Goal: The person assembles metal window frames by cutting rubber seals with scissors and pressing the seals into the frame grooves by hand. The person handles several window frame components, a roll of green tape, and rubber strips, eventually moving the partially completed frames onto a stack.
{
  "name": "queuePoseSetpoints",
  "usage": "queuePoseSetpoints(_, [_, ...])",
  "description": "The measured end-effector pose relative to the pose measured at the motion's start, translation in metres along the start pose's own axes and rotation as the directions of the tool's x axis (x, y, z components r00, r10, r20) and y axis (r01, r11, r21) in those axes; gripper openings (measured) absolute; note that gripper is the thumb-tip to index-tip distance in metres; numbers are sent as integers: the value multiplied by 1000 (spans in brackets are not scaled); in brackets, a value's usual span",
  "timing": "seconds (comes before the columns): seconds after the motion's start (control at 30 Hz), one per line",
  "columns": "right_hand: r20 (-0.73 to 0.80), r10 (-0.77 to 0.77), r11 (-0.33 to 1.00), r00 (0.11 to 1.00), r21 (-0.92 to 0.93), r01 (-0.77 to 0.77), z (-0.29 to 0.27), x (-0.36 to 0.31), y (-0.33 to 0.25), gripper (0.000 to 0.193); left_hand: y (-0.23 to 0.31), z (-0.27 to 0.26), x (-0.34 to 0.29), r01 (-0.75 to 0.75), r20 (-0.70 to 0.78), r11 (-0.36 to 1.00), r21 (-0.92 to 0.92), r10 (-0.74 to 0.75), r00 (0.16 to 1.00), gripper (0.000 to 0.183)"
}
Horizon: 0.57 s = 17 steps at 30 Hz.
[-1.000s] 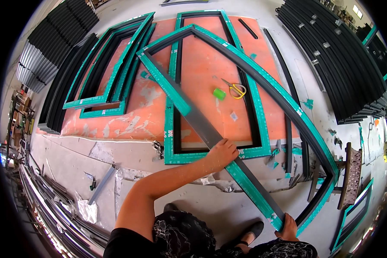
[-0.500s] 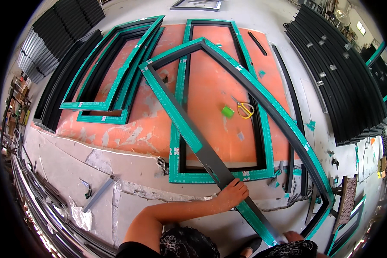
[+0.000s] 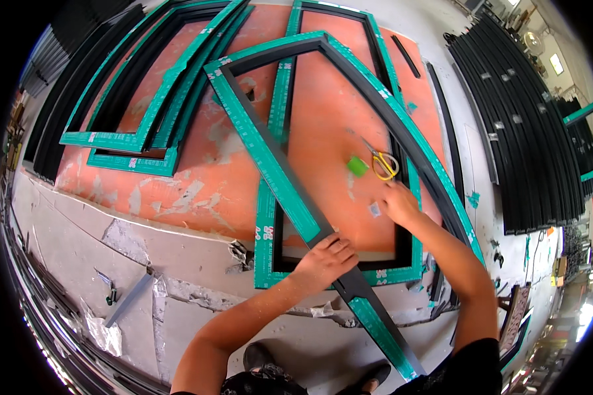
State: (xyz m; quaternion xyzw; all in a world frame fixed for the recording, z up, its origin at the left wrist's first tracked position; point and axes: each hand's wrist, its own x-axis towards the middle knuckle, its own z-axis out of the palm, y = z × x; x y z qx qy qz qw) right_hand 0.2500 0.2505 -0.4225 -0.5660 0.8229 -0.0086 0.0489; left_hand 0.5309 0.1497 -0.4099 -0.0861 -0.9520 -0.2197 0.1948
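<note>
A dark metal window frame with green protective film leans at a slant toward me. My left hand has its fingers over the frame's near side bar, where a stretch of bare dark metal shows between two strips of film. Inside the frame's opening my right hand reaches out, fingers slightly bent and somewhat blurred, nothing visible in them. Just beyond its fingertips lie scissors with yellow handles. Left of the scissors sits a small green block-like piece. Another green-filmed frame lies flat beneath.
An orange sheet covers the floor under the frames. More filmed frames are stacked at the left. Long dark profiles stand piled at the right. Metal strips line the left edge. Cracked board lies near my feet.
My right hand has left the frame's near lower end and reached forward toward the scissors. My left hand has shifted slightly up and left, still on the bar. The view has tilted.
</note>
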Motion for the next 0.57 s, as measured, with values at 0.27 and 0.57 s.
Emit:
queuePoseSetpoints(0.27, [16,484,875,875,-33,-483,85,129,-33,46,-3,6,0,-8,-9,1000,10,8,1000,26])
queuePoseSetpoints(0.57, [228,133,418,965,870,-263,18,3,-30,54,-4,7,-6,-2,-11,1000,-25,1,1000,30])
